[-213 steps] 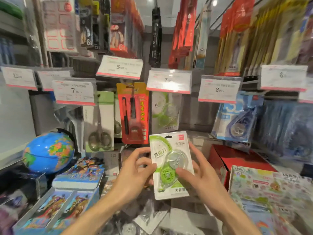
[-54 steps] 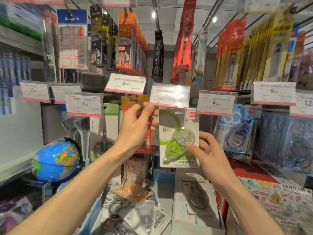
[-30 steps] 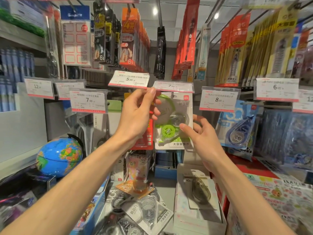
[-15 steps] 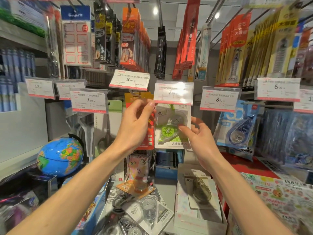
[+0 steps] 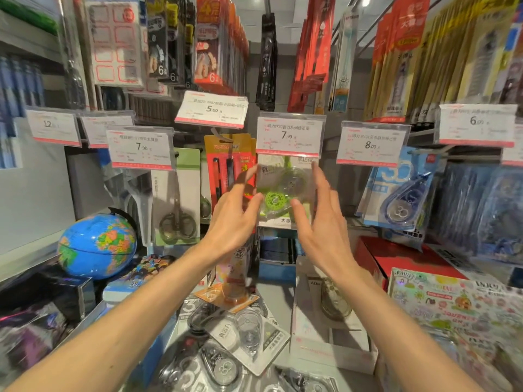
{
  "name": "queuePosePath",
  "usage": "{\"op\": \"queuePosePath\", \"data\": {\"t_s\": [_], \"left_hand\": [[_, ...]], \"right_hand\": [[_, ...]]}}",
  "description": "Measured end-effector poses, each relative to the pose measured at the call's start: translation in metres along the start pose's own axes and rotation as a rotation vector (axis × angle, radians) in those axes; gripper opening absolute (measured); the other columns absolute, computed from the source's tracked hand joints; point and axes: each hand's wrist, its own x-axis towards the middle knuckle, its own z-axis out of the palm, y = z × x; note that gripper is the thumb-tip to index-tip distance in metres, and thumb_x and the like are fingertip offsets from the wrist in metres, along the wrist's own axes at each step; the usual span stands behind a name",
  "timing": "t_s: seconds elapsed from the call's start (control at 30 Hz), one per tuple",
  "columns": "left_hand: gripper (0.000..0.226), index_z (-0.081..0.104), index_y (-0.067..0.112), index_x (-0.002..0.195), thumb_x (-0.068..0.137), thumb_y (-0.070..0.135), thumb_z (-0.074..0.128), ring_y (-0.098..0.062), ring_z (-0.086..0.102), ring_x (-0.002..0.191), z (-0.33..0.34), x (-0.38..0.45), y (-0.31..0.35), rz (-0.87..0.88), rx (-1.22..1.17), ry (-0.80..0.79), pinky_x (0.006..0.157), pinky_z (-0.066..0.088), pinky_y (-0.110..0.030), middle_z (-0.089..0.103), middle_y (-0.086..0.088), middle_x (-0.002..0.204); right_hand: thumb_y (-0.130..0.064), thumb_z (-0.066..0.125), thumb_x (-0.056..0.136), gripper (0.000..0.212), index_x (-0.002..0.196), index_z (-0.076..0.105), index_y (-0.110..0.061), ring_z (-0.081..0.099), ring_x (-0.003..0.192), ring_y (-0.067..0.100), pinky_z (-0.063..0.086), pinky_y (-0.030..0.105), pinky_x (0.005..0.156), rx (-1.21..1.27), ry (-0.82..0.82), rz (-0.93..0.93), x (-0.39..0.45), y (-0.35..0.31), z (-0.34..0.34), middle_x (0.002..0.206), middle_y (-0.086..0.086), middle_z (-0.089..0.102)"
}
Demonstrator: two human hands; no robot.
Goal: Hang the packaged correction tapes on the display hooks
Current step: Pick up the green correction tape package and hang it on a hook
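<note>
Both arms reach up and forward; the left hand [image 5: 236,206] and right hand [image 5: 321,219] have fingers spread loose, gripping nothing, flanking the green correction tape pack [image 5: 285,190], which hangs under the 7.90 price tag [image 5: 290,135].

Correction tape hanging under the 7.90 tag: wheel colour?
Green wheel in the clear correction tape pack, head view.

two bare forearms — left hand [image 5: 236,206], right hand [image 5: 318,219] — no sleeves, no rings
</note>
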Motion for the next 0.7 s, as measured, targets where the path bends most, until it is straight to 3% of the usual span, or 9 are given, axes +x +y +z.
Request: {"op": "queuePosePath", "data": {"t_s": [0.07,0.13,0.27,0.4,0.5,0.57,0.63,0.7], "left_hand": [[0.059,0.021,0.042,0.155,0.104,0.024,0.047,-0.021,0.056,0.056,0.002,0.003,-0.005,0.001,0.049,-0.01,0.062,0.051,-0.032,0.06,-0.003,0.067],[0.063,0.015,0.043,0.156,0.104,0.022,0.044,-0.017,0.047,0.046,0.005,0.009,-0.01,-0.006,0.114,-0.032,0.057,0.05,-0.038,0.056,-0.001,0.059],[0.065,0.009,0.034,0.159,0.104,0.018,0.039,-0.009,0.035,0.035,0.01,0.015,-0.014,-0.011,0.196,-0.082,0.047,0.039,-0.031,0.045,0.004,0.046],[0.059,0.02,0.03,0.158,0.104,0.023,0.042,-0.019,0.056,0.053,0.004,0.008,-0.016,0.006,0.168,-0.091,0.064,0.053,-0.038,0.062,-0.003,0.064],[0.033,0.052,0.019,0.133,0.103,0.03,0.046,-0.021,0.064,0.083,-0.005,-0.003,-0.022,-0.032,0.19,-0.083,0.081,0.053,-0.042,0.067,-0.003,0.092],[0.023,0.055,0.016,0.118,0.102,0.032,0.049,-0.02,0.059,0.099,-0.011,-0.014,-0.028,-0.041,0.226,-0.102,0.088,0.048,-0.039,0.063,0.0,0.105],[0.035,0.048,0.02,0.135,0.101,0.03,0.052,-0.011,0.057,0.103,-0.017,-0.029,-0.036,-0.048,0.201,-0.127,0.089,0.043,-0.028,0.058,0.007,0.116],[0.043,0.045,0.028,0.141,0.099,0.029,0.055,-0.006,0.059,0.095,-0.025,-0.047,-0.045,-0.044,0.189,-0.154,0.087,0.043,-0.023,0.058,0.011,0.116]], "right_hand": [[-0.038,0.045,0.104,0.06,0.156,0.014,-0.038,0.047,0.112,0.011,0.035,0.028,0.078,-0.083,-0.039,-0.005,0.001,0.002,0.004,0.143,-0.004,0.042],[-0.039,0.042,0.105,0.065,0.158,0.006,-0.041,0.04,0.12,0.015,0.039,0.037,0.084,-0.087,-0.068,0.045,0.006,0.004,0.007,0.151,-0.004,0.038],[-0.035,0.042,0.105,0.067,0.158,0.002,-0.039,0.046,0.128,0.03,0.04,0.039,0.092,-0.104,-0.08,0.063,0.012,0.006,0.011,0.152,0.003,0.039],[-0.043,0.042,0.103,0.07,0.157,-0.002,-0.043,0.026,0.149,0.025,0.033,0.046,0.111,-0.07,-0.106,0.077,0.01,0.01,0.011,0.163,0.003,0.027],[-0.044,0.045,0.102,0.072,0.158,-0.001,-0.041,0.035,0.137,0.015,0.036,0.039,0.105,-0.057,-0.117,0.074,0.004,0.007,0.01,0.159,-0.002,0.032],[-0.044,0.048,0.101,0.071,0.158,0.006,-0.038,0.058,0.112,0.013,0.043,0.038,0.098,-0.058,-0.124,0.078,-0.004,0.005,0.009,0.147,-0.001,0.042],[-0.044,0.05,0.1,0.069,0.158,0.016,-0.031,0.059,0.086,-0.005,0.046,0.034,0.092,-0.084,-0.171,0.104,-0.016,0.006,0.009,0.143,-0.002,0.044],[-0.044,0.052,0.099,0.07,0.158,0.018,-0.027,0.056,0.085,-0.008,0.045,0.031,0.091,-0.119,-0.239,0.153,-0.03,0.008,0.012,0.143,-0.003,0.042]]}}
